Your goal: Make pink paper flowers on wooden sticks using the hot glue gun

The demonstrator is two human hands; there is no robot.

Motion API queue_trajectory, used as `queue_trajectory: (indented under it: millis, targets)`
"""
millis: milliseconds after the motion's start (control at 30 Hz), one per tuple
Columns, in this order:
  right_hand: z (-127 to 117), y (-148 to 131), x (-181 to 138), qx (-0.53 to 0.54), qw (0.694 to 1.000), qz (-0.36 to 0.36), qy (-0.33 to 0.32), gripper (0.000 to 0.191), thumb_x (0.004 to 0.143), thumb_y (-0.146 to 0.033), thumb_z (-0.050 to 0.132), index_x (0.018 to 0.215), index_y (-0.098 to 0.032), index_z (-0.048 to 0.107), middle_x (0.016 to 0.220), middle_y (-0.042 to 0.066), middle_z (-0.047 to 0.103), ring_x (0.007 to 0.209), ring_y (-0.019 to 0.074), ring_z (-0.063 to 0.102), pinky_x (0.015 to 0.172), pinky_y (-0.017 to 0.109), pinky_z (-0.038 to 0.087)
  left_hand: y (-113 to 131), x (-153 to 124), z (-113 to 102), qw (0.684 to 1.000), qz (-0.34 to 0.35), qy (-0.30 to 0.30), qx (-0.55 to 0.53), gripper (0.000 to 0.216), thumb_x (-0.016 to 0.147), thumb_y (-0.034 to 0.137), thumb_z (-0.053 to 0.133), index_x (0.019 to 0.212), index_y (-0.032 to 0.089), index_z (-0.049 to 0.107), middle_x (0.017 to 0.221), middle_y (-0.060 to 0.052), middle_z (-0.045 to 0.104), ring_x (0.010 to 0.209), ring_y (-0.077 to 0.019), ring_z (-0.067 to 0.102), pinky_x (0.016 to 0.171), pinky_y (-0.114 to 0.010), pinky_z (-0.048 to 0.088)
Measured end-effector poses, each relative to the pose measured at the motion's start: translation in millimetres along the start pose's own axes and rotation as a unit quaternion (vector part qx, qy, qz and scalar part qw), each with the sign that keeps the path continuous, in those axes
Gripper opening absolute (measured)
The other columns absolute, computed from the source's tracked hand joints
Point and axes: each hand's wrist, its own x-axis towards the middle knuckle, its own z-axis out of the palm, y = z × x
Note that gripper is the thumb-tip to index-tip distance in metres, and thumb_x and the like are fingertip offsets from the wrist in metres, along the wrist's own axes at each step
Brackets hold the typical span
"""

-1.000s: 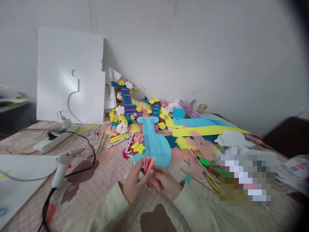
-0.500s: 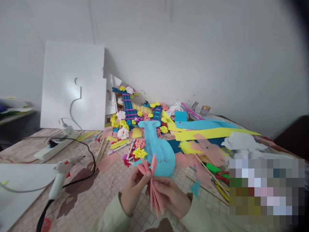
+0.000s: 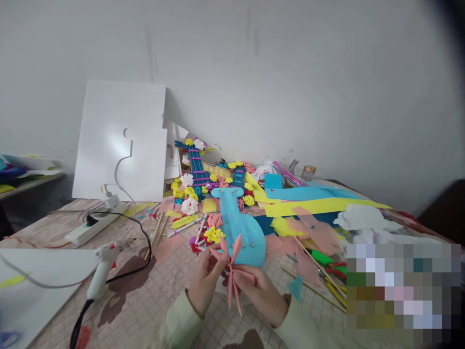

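Above a littered table (image 3: 163,286), the left hand (image 3: 205,281) and right hand (image 3: 263,293) are holding pink paper (image 3: 231,265) by its narrow middle, its folds flaring out like petals. Half a second ago the lower folds were bunching together; now they are standing apart, two pointing down and another reaching out beneath the right thumb. That change is suggesting the pleats are being parted, with the work appearing to be well under way. The left hand is pinching narrowly, thumb and fingers closing on the paper just left of its middle. The right hand is also gripping narrowly, its thumb pressing on a fold; the fingers beneath are partly hiding. Between the hands, the paper is overlapping, in view, the rounded lower end of a blue cutout (image 3: 241,230); whether the two are touching is not showing. Just by the cutout's left edge, a yellow flower (image 3: 214,235) is resting, while a glue gun (image 3: 101,271) is sitting well apart on the left.
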Motion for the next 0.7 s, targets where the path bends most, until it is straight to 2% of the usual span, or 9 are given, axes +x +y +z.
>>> queue_trajectory:
  millis: [67, 133, 233, 367, 433, 500, 567, 700]
  targets:
    - [-0.9, -0.9, -1.1, -0.112, 0.992, -0.053, 0.035, 0.026, 0.082, -0.036, 0.049, 0.092, -0.017, 0.065, 0.080, 0.007, 0.065, 0.077, 0.0186, 0.059, 0.070, 0.030, 0.046, 3.2, -0.6, -0.1, 1.000, -0.005, 0.005, 0.011, 0.036, 0.065, 0.045, 0.064, 0.085, 0.018, 0.052, 0.069, 0.000, 0.057, 0.060, -0.0124, 0.056, 0.050, -0.022, 0.045]
    - [-2.5, -1.3, -1.9, -0.214, 0.969, -0.106, 0.056, 0.021, 0.082, -0.030, 0.049, 0.094, -0.019, 0.063, 0.086, 0.007, 0.065, 0.082, 0.0194, 0.059, 0.073, 0.030, 0.045, 5.9, -0.9, -0.7, 1.000, -0.019, 0.015, 0.017, 0.035, 0.066, 0.045, 0.063, 0.084, 0.018, 0.051, 0.070, -0.001, 0.059, 0.061, -0.0129, 0.058, 0.050, -0.022, 0.046]
    - [-6.0, 0.9, -2.4, -0.318, 0.928, -0.181, 0.074, 0.022, 0.082, -0.022, 0.048, 0.101, -0.023, 0.059, 0.094, 0.006, 0.064, 0.087, 0.0187, 0.058, 0.075, 0.030, 0.046, 6.2, -0.1, -2.6, 0.999, -0.030, 0.032, 0.017, 0.036, 0.066, 0.046, 0.062, 0.083, 0.018, 0.048, 0.066, 0.001, 0.057, 0.054, -0.0113, 0.056, 0.046, -0.022, 0.045]
    - [-9.0, 5.2, -2.3, -0.423, 0.862, -0.257, 0.109, 0.024, 0.079, -0.018, 0.052, 0.102, -0.023, 0.059, 0.097, 0.007, 0.062, 0.088, 0.0202, 0.056, 0.076, 0.034, 0.045, 0.1, 1.0, -3.9, 0.999, -0.020, 0.020, 0.017, 0.040, 0.067, 0.045, 0.062, 0.090, 0.019, 0.041, 0.063, 0.003, 0.057, 0.052, -0.0119, 0.057, 0.050, -0.025, 0.048]
    - [-8.9, 5.2, -2.4, -0.450, 0.844, -0.269, 0.108, 0.020, 0.079, -0.017, 0.052, 0.096, -0.023, 0.061, 0.090, 0.007, 0.064, 0.083, 0.0199, 0.055, 0.073, 0.035, 0.045, -3.6, 0.3, -3.0, 1.000, -0.010, 0.008, 0.022, 0.042, 0.070, 0.043, 0.060, 0.095, 0.020, 0.036, 0.062, 0.005, 0.057, 0.053, -0.0123, 0.057, 0.052, -0.026, 0.048]
    - [-8.7, 3.9, -2.5, -0.459, 0.839, -0.273, 0.105, 0.016, 0.080, -0.016, 0.051, 0.089, -0.022, 0.063, 0.083, 0.006, 0.064, 0.078, 0.0188, 0.055, 0.069, 0.034, 0.045, -6.1, -1.1, -1.9, 0.999, 0.009, -0.006, 0.040, 0.038, 0.072, 0.041, 0.058, 0.094, 0.021, 0.034, 0.063, 0.005, 0.056, 0.054, -0.0118, 0.057, 0.053, -0.026, 0.048]
    - [-9.7, 2.2, -2.3, -0.459, 0.835, -0.279, 0.114, 0.016, 0.081, -0.015, 0.049, 0.085, -0.020, 0.063, 0.079, 0.006, 0.064, 0.075, 0.0182, 0.054, 0.067, 0.033, 0.045, -7.1, -2.4, -1.4, 0.997, 0.030, -0.015, 0.068, 0.032, 0.075, 0.039, 0.056, 0.091, 0.021, 0.035, 0.071, 0.003, 0.055, 0.061, -0.0121, 0.058, 0.056, -0.026, 0.049]
    - [-15.2, 0.1, -1.6, -0.453, 0.830, -0.284, 0.156, 0.016, 0.081, -0.014, 0.048, 0.083, -0.018, 0.063, 0.078, 0.007, 0.064, 0.073, 0.0173, 0.055, 0.065, 0.032, 0.044, -6.8, -2.4, -3.6, 0.992, 0.062, 0.015, 0.111, 0.028, 0.076, 0.036, 0.055, 0.090, 0.021, 0.036, 0.091, -0.002, 0.052, 0.074, -0.0134, 0.058, 0.061, -0.027, 0.049]
